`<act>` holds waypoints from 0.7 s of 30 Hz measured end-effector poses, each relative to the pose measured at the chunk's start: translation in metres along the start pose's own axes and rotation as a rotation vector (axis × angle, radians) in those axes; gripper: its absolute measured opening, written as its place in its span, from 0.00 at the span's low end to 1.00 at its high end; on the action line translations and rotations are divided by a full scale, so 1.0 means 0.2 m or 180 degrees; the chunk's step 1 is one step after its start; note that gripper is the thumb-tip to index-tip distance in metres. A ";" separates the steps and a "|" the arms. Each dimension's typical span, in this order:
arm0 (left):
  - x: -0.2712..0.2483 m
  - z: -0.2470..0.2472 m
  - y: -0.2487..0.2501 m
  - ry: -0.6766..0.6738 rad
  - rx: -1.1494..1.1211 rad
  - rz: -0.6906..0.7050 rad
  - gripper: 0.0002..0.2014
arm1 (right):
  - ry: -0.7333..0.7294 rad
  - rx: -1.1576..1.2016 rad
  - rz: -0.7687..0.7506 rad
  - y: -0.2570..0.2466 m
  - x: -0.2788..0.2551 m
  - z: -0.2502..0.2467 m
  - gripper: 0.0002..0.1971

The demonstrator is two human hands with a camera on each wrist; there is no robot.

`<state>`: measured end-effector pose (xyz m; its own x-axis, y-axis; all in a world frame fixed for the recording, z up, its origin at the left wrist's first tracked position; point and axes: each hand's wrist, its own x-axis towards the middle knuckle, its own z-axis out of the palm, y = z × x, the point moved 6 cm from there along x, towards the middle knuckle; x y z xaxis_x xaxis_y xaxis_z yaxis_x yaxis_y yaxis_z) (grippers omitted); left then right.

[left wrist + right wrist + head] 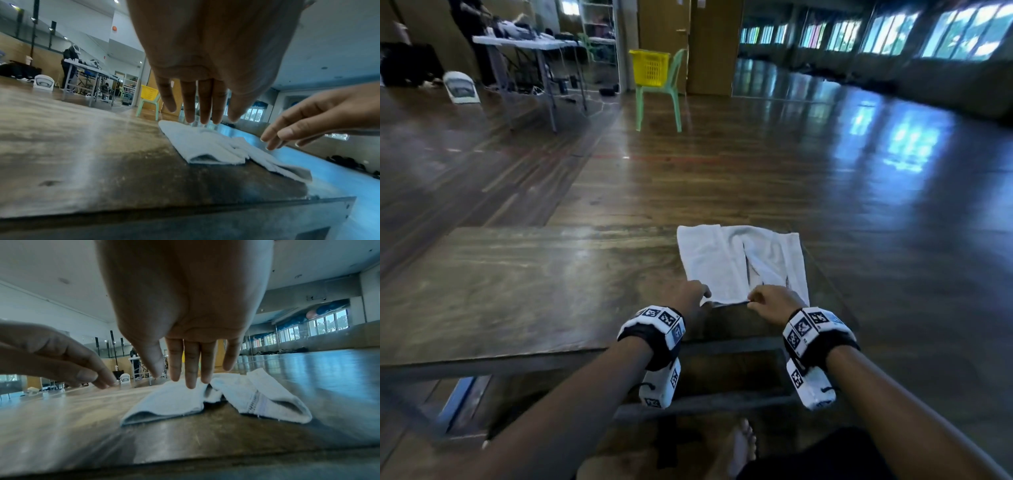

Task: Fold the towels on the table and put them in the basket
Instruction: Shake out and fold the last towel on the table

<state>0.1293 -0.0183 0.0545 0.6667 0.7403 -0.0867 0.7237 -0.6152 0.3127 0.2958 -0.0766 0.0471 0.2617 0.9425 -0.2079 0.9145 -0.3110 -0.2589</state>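
Note:
A white towel (739, 260) lies on the right part of the dark wooden table (517, 291), its two side flaps folded in toward the middle. My left hand (693, 296) is at the towel's near left corner and my right hand (770, 301) at its near edge. In the wrist views the left hand (197, 100) and right hand (185, 363) have straight fingers just above the towel (205, 146) (174, 399), holding nothing. The yellow basket (650, 68) stands far off on a green chair (664, 99).
The towel lies close to the table's right edge. Open wooden floor stretches between the table and the chair. At the back left stand a grey folding table (527, 42) with a person beside it and a white fan (461, 87) on the floor.

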 end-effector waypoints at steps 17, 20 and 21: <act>0.26 0.23 -0.20 0.0268 0.0534 0.0055 0.10 | 0.0510 -0.0963 0.0308 0.16 0.25 0.22 0.19; 0.22 0.19 -0.28 0.0134 0.0709 0.0047 0.10 | 0.0513 -0.0746 0.0113 0.13 0.19 0.25 0.20; 0.20 0.17 -0.32 0.0112 0.0784 0.0034 0.10 | 0.0465 -0.0685 0.0066 0.12 0.17 0.26 0.20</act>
<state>0.1166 0.0412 -0.0014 0.6710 0.7398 -0.0504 0.7412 -0.6673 0.0731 0.3116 -0.0576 -0.0153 0.3087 0.9487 -0.0687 0.9489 -0.3121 -0.0462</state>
